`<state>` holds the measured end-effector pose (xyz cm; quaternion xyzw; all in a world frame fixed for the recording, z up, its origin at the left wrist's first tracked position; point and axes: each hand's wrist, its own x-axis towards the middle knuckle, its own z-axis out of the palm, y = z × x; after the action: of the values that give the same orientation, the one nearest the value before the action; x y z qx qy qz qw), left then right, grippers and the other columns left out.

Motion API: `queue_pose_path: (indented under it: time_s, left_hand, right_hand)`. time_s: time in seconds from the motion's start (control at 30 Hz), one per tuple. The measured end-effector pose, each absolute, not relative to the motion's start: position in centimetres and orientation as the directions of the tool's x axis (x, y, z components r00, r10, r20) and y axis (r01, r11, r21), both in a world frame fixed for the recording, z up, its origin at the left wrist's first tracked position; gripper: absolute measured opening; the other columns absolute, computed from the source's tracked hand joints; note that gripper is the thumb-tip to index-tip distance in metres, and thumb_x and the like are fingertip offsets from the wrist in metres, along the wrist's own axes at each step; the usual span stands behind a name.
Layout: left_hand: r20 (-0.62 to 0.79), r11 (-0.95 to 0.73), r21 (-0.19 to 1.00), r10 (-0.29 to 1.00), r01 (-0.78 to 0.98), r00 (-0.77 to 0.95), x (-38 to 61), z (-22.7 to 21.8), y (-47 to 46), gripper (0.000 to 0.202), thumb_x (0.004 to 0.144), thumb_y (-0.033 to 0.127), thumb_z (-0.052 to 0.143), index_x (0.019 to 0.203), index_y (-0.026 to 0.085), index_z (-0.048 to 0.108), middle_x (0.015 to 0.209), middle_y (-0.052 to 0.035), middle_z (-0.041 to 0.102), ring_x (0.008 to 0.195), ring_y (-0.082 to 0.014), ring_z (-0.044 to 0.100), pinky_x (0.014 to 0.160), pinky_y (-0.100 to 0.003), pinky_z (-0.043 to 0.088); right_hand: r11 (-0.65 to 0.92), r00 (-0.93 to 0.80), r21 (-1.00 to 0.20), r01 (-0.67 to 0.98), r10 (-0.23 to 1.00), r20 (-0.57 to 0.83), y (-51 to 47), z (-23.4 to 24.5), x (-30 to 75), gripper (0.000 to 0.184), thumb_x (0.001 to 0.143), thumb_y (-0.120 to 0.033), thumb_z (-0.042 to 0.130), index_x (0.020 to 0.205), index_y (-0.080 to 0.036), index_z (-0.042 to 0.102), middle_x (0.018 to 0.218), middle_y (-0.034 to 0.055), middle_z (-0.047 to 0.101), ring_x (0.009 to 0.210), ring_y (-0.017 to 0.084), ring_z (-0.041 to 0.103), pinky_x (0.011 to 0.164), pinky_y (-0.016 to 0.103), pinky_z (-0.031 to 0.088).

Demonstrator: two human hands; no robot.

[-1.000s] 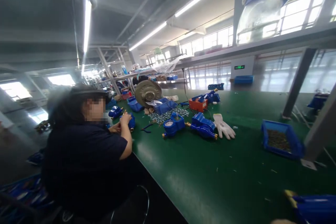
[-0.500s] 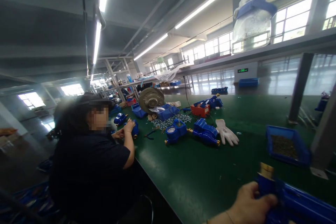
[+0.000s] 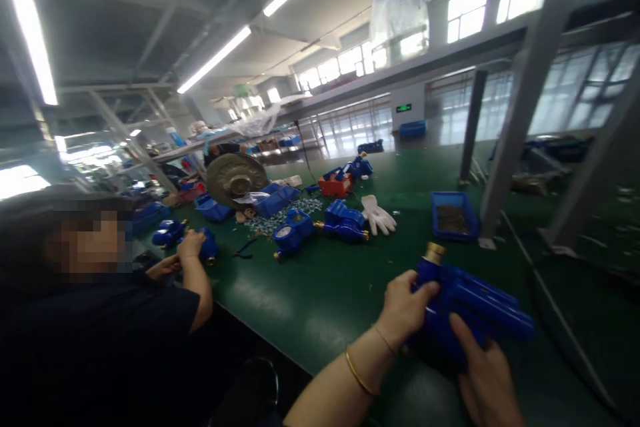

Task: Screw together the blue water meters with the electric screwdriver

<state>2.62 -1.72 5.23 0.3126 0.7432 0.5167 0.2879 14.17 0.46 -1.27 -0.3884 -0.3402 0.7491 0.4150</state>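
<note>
A blue water meter (image 3: 470,303) with a brass threaded end pointing up is held over the green bench at the lower right. Wrapped round its near side, just below the brass end, is my left hand (image 3: 405,303), with a gold bangle on the wrist. My right hand (image 3: 483,367) grips the meter's lower body from the front, thumb laid along it. The fingers behind the meter are hidden. Farther back on the bench lie a blue meter with a round dial (image 3: 293,233) and another blue meter (image 3: 344,220) beside a white glove (image 3: 378,215).
A co-worker (image 3: 100,320) sits at the left, hands on another blue meter (image 3: 207,245). A blue tray of small parts (image 3: 454,235) stands near the grey shelf posts (image 3: 520,93). Behind are loose fittings (image 3: 280,215), a red box (image 3: 336,185) and a large round disc (image 3: 235,177).
My view has swung right, so the bench and co-worker sit farther left. The held meter has come fully into view, and my right hand now shows on it.
</note>
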Motion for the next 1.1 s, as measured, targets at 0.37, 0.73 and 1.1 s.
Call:
queue_pose_path:
  time_s: [0.37, 0.73, 1.1]
  left_hand:
    - [-0.1, 0.229, 0.955, 0.845, 0.187, -0.525, 2.2, 6.3, -0.9, 0.019, 0.085, 0.037, 0.063, 0.083, 0.018, 0.062, 0.079, 0.0001, 0.061, 0.079, -0.0168, 0.055, 0.07, -0.024, 0.043]
    - [-0.367, 0.396, 0.918, 0.831, -0.019, -0.418, 0.4, 6.7, 0.3, 0.035, 0.075, 0.044, 0.081, 0.077, 0.015, 0.06, 0.069, -0.0004, 0.061, 0.067, -0.0152, 0.058, 0.068, -0.027, 0.049]
    - [-0.407, 0.408, 0.912, 0.887, -0.041, -0.218, -1.6, 8.4, 1.1, 0.031, 0.072, 0.04, 0.08, 0.081, 0.013, 0.07, 0.081, -0.0098, 0.075, 0.07, -0.0193, 0.068, 0.074, -0.033, 0.057]
  right_hand:
    - [-0.539, -0.409, -0.632, -0.556, 0.84, -0.357, 1.3, 0.3, 14.8, 0.095, 0.058, -0.053, 0.092, 0.137, -0.013, 0.056, 0.122, 0.0145, 0.071, 0.113, 0.034, 0.067, 0.105, 0.052, 0.052]
    - [-0.447, -0.39, -0.684, -0.576, 0.886, -0.251, 0.9, -0.7, 14.8, 0.099, 0.061, -0.055, 0.09, 0.145, -0.018, 0.05, 0.127, 0.0145, 0.067, 0.116, 0.035, 0.065, 0.104, 0.054, 0.052]
    - [-0.32, -0.443, -0.897, -0.305, 0.882, -0.164, 3.9, 0.7, 16.6, 0.055, 0.051, -0.044, 0.095, 0.093, -0.015, 0.074, 0.096, 0.0122, 0.075, 0.098, 0.034, 0.07, 0.095, 0.051, 0.054]
